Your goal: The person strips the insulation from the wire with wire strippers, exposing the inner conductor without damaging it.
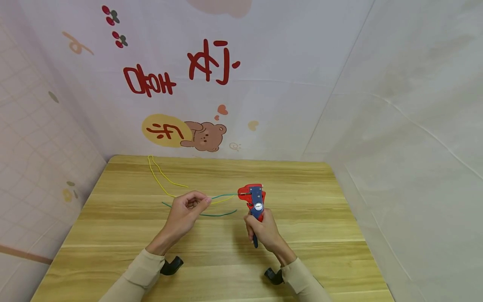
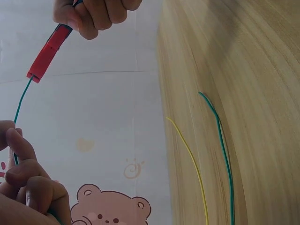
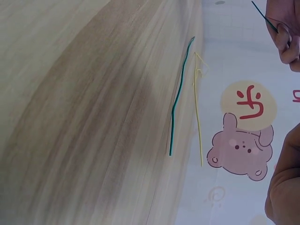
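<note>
My left hand [image 1: 185,213] pinches a thin green wire [image 1: 223,196] between thumb and fingertips, above the table. From there the wire runs right to the nose of a red and blue wire stripper [image 1: 256,197], its end at the tool's jaws. My right hand [image 1: 267,230] grips the stripper by its handles, nose to the left. The left wrist view shows the green wire [image 2: 21,101] entering the red head [image 2: 42,61]. Below lies a second green wire [image 1: 223,215] on the table, partly hidden by my left hand in the head view. Beside it lies yellow wire [image 1: 157,179].
The wood-grain table [image 1: 211,272] ends at a printed white backdrop [image 1: 271,96] at the rear, with light walls on both sides. Black curved pieces stick out at my left wrist [image 1: 172,266] and right wrist [image 1: 273,277], close over the table.
</note>
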`<state>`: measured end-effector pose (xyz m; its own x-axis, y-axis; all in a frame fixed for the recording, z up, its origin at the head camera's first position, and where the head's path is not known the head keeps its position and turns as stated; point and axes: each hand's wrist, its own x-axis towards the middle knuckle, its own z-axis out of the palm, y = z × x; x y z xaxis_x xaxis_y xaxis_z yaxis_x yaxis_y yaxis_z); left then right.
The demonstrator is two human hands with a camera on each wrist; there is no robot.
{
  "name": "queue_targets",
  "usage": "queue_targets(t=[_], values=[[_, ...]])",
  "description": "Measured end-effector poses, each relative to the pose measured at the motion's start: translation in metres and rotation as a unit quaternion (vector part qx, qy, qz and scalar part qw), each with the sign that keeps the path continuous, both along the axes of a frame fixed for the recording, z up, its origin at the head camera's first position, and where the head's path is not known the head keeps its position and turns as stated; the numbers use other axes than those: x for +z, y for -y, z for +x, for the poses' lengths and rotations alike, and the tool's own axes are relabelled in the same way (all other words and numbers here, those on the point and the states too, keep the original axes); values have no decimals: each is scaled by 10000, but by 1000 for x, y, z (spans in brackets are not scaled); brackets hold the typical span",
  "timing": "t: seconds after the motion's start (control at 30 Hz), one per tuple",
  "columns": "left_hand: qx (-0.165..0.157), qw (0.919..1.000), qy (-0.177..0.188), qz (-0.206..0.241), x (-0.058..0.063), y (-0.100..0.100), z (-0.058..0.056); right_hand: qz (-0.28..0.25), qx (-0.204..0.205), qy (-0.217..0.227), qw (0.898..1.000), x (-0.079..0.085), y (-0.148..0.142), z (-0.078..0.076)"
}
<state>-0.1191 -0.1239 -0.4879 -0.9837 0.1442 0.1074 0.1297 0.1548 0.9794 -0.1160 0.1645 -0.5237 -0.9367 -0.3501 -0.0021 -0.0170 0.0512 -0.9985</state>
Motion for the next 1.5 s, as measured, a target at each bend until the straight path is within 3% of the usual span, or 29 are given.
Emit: queue_targets(t=[1.5], values=[[249, 9992, 225, -197, -5, 13, 3, -125, 45, 191, 9997, -5, -17, 4]])
